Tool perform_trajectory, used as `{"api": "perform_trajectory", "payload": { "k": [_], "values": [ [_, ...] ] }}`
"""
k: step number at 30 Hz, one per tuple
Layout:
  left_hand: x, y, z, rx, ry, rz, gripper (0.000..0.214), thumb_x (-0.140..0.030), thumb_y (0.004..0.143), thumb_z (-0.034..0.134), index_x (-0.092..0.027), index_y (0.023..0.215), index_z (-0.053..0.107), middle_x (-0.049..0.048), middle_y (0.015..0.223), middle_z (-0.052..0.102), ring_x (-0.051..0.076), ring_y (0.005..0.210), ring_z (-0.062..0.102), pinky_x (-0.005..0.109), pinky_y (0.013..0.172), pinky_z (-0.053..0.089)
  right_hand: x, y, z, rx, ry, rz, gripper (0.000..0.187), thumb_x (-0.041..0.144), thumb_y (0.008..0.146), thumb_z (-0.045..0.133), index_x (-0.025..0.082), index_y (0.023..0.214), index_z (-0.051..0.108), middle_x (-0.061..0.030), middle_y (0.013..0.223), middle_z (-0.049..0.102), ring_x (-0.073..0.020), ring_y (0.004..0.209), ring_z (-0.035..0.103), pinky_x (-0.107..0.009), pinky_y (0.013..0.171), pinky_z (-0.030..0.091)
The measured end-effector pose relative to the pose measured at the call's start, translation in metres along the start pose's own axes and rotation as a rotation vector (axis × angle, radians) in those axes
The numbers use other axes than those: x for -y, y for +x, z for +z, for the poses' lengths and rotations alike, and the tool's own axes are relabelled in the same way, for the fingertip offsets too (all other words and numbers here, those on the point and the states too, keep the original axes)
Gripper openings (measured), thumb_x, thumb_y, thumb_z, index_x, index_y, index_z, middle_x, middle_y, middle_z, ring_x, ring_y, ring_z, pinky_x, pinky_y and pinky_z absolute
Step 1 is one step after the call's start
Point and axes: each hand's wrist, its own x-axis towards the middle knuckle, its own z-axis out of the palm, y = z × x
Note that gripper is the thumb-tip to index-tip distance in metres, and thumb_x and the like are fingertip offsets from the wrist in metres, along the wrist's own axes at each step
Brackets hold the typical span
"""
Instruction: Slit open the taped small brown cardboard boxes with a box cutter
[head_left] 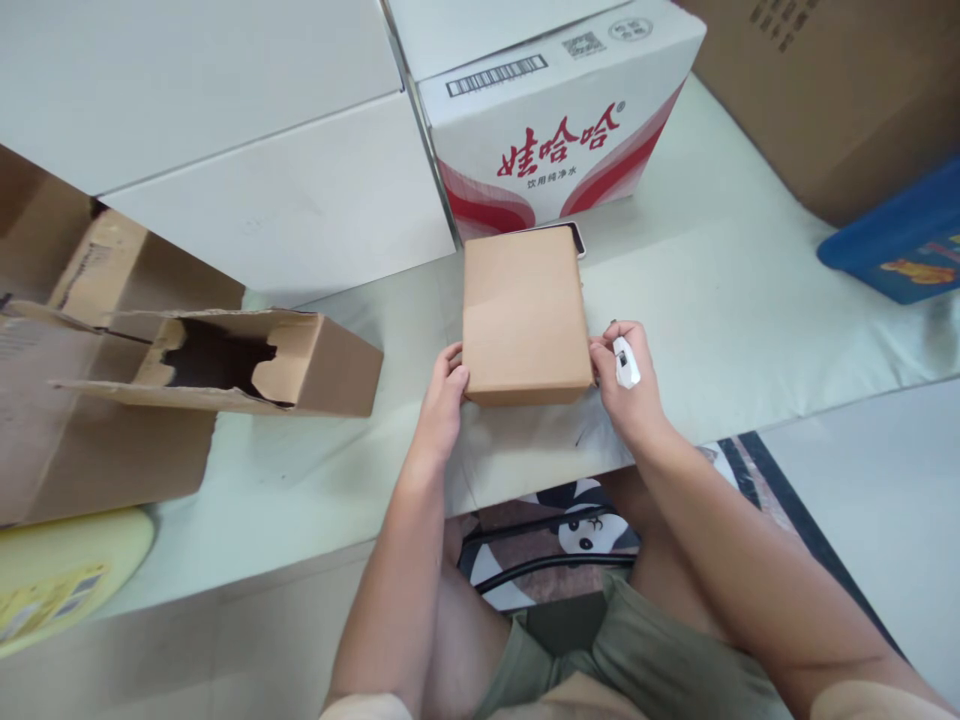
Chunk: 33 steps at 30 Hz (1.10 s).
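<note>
A closed brown cardboard box [525,310] sits on the pale green tabletop in front of me, its plain top facing up. My left hand [444,395] grips its near left corner, with the fingers along the side and the thumb at the front edge. At the near right side, my right hand [628,395] is closed around a small white utility knife [626,363] with a dark slot in its handle. The knuckles of that hand touch or nearly touch the box; the knife's blade end is mostly hidden. Behind the box, a phone-like edge [579,241] sticks out.
An open narrow carton [341,365] lies to the left, beside larger brown cartons [135,450]. White cartons [285,200] and a red-and-white water carton [555,150] stand behind. A blue container [896,240] is at right, a yellow one [75,570] at left. The table [720,330] ends near my lap.
</note>
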Motion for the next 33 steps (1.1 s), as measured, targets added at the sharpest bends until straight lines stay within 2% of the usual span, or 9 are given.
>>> {"api": "perform_trajectory", "payload": {
  "k": [5, 16, 23, 28, 33],
  "values": [
    [-0.0021, -0.0015, 0.0012, -0.007, -0.001, -0.010, 0.059, -0.064, 0.087, 0.060, -0.028, 0.135, 0.057, 0.0097, 0.139, 0.069, 0.032, 0.136, 0.061, 0.040, 0.103, 0.054, 0.0002, -0.0004, 0.0000, -0.002, -0.006, 0.008, 0.023, 0.031, 0.092, 0.060, 0.029, 0.100, 0.039, 0.0049, 0.081, 0.050, -0.0144, 0.066, 0.044, -0.032, 0.065, 0.035],
    [-0.0023, -0.0009, 0.0002, 0.003, 0.018, -0.003, 0.060, -0.063, 0.089, 0.058, -0.028, 0.137, 0.055, 0.0100, 0.141, 0.069, 0.031, 0.139, 0.060, 0.039, 0.106, 0.052, 0.0006, -0.0008, 0.0008, -0.008, -0.005, 0.019, 0.022, 0.031, 0.093, 0.060, 0.029, 0.101, 0.039, 0.0037, 0.083, 0.049, -0.0155, 0.069, 0.045, -0.032, 0.066, 0.036],
    [-0.0008, 0.0007, 0.0007, -0.009, 0.001, -0.007, 0.061, -0.062, 0.087, 0.060, -0.027, 0.136, 0.056, 0.0104, 0.137, 0.070, 0.031, 0.132, 0.062, 0.038, 0.099, 0.054, -0.0004, -0.0019, 0.0001, 0.010, -0.020, 0.018, 0.025, 0.036, 0.093, 0.060, 0.030, 0.102, 0.037, 0.0042, 0.084, 0.049, -0.0153, 0.069, 0.044, -0.032, 0.066, 0.035],
    [-0.0007, 0.0005, 0.0008, -0.003, 0.008, -0.007, 0.063, -0.065, 0.086, 0.059, -0.028, 0.136, 0.055, 0.0102, 0.141, 0.068, 0.031, 0.136, 0.059, 0.038, 0.103, 0.051, -0.0014, -0.0021, 0.0002, 0.006, -0.017, 0.017, 0.023, 0.034, 0.094, 0.058, 0.029, 0.102, 0.037, 0.0037, 0.085, 0.049, -0.0152, 0.069, 0.043, -0.032, 0.066, 0.035],
    [-0.0022, -0.0010, 0.0010, -0.009, 0.003, -0.015, 0.062, -0.065, 0.086, 0.058, -0.029, 0.135, 0.056, 0.0098, 0.139, 0.068, 0.032, 0.132, 0.060, 0.039, 0.098, 0.052, -0.0010, -0.0016, 0.0010, 0.012, -0.010, -0.001, 0.023, 0.034, 0.093, 0.059, 0.029, 0.101, 0.038, 0.0042, 0.083, 0.049, -0.0151, 0.068, 0.043, -0.032, 0.066, 0.035]
  ]
}}
